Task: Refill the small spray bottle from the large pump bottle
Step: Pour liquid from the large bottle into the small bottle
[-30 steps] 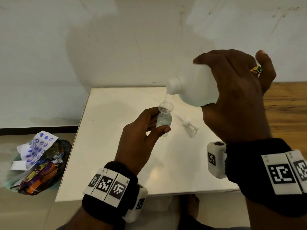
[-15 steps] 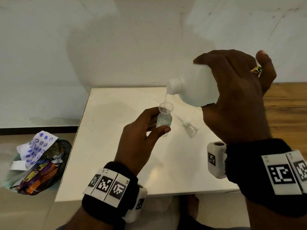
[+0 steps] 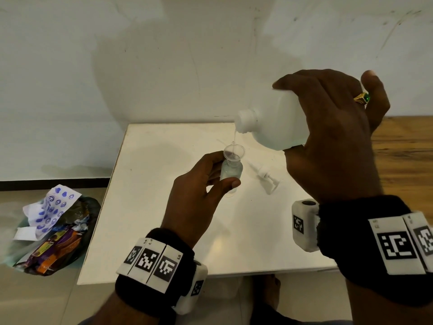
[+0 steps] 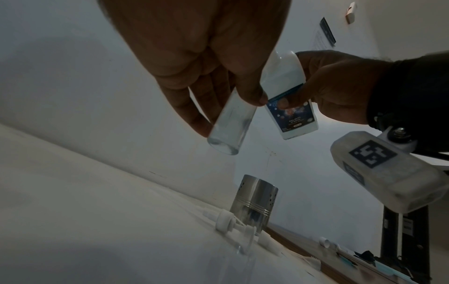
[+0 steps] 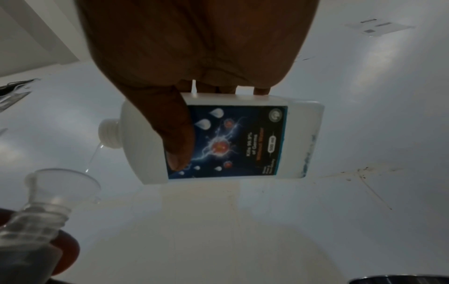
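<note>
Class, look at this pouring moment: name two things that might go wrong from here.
1. The thin stream lands near the rim of the small funnel; a slight wobble of the large bottle may spill it.
2. The left hand holds the small bottle in mid-air, tilted; it may overfill unnoticed.

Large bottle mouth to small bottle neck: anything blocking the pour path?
Nothing visible blocks it. The large bottle is uncapped and tilted; a thin stream falls freely into the clear funnel seated in the small spray bottle.

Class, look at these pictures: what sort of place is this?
Probably a plain room at home: a low white table against a bare wall, a tiled floor, and a rubbish bag beside it.
</note>
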